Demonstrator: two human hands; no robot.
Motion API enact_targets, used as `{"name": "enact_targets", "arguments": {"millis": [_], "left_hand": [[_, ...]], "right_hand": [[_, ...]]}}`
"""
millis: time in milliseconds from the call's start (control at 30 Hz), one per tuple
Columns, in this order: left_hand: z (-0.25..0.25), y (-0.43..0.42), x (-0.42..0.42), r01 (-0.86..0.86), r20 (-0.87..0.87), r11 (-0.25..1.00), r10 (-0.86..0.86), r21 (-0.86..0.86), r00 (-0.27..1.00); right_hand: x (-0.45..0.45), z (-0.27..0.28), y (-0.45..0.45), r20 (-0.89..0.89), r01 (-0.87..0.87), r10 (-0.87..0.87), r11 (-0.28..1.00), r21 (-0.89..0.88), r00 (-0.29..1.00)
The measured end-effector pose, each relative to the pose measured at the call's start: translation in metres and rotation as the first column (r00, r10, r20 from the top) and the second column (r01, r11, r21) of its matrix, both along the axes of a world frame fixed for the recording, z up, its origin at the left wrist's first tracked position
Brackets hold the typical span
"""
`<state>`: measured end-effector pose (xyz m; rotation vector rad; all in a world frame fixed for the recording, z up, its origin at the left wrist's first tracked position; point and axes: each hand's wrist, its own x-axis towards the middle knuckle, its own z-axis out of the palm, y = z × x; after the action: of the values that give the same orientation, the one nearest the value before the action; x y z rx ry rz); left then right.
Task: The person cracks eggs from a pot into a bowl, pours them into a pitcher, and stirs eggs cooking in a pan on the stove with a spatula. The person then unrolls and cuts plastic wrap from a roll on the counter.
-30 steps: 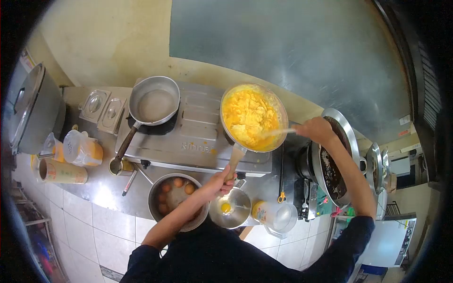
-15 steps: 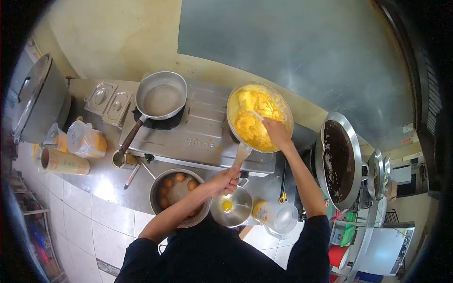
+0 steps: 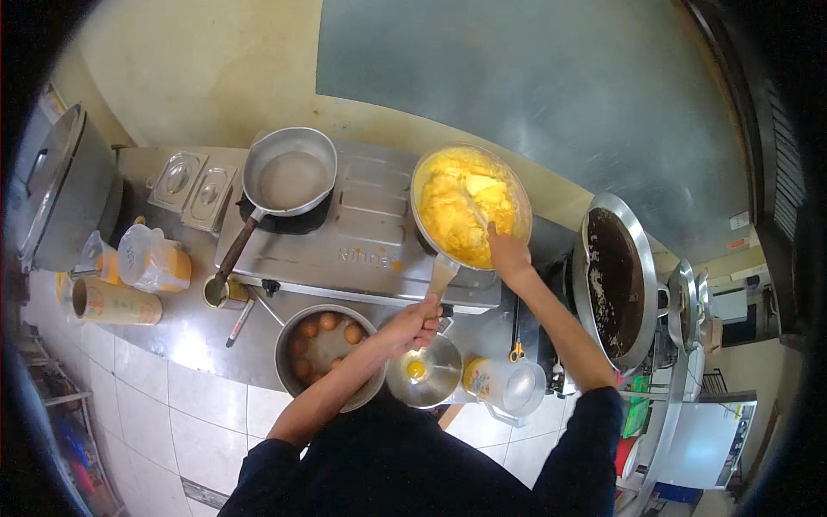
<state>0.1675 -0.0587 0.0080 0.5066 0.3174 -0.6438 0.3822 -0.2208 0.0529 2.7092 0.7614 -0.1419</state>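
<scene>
My left hand point(image 3: 412, 327) is wrapped round the wooden handle point(image 3: 442, 277) of a pan point(image 3: 523, 196) on the right burner. Soft yellow scrambled egg point(image 3: 452, 211) fills the pan. Over its right side, my right hand point(image 3: 510, 255) grips a spatula point(image 3: 476, 209) whose pale blade lies in the egg. Below my left forearm stands a pot point(image 3: 283, 366) with several brown eggs point(image 3: 327, 321) in it. Beside that pot, a metal bowl point(image 3: 441, 370) holds a cracked egg with a whole yolk point(image 3: 415, 370).
A second saucepan point(image 3: 293, 177) sits on the left burner of the stove point(image 3: 366, 233). At right stands a wide pan of dark liquid point(image 3: 616, 284). A plastic jug point(image 3: 517, 388) is near the counter's front edge, and lidded metal containers point(image 3: 177, 178) are at left.
The spatula has swung to the right through the egg, and my right hand has shifted slightly down. My left hand keeps its hold on the pan handle.
</scene>
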Motion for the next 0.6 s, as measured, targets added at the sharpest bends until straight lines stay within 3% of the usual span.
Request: {"name": "enact_targets", "arguments": {"millis": [33, 133, 233, 300, 367, 467, 600], "left_hand": [[-0.002, -0.001, -0.001, 0.006, 0.002, 1.000, -0.006, -0.005, 1.000], [-0.007, -0.001, 0.002, 0.013, 0.029, 1.000, -0.012, -0.026, 1.000], [-0.005, 0.000, 0.001, 0.027, 0.033, 0.998, -0.025, -0.051, 0.999], [-0.002, -0.002, 0.000, 0.004, 0.027, 1.000, -0.005, 0.017, 1.000], [-0.001, -0.004, 0.000, 0.001, 0.012, 0.999, -0.001, 0.036, 1.000], [0.002, -0.003, -0.001, -0.012, -0.004, 0.999, 0.012, 0.049, 1.000], [0.006, -0.008, -0.002, -0.044, -0.017, 0.999, 0.045, 0.030, 0.999]], "right_hand": [[-0.007, 0.021, 0.000, 0.002, 0.006, -0.006, 1.000, -0.005, 1.000], [-0.037, 0.108, 0.010, -0.093, -0.201, 0.198, 0.979, -0.021, 0.976], [-0.066, 0.088, 0.024, -0.153, -0.155, 0.140, 0.984, -0.091, 0.978], [-0.049, 0.039, 0.015, -0.125, -0.141, 0.134, 0.989, -0.045, 0.983], [-0.011, 0.033, 0.006, 0.012, -0.103, 0.103, 0.994, 0.035, 0.995], [0.031, 0.072, -0.004, -0.074, -0.182, 0.185, 0.982, 0.044, 0.980], [-0.023, 0.149, 0.023, -0.218, -0.249, 0.230, 0.967, -0.063, 0.948]]}}
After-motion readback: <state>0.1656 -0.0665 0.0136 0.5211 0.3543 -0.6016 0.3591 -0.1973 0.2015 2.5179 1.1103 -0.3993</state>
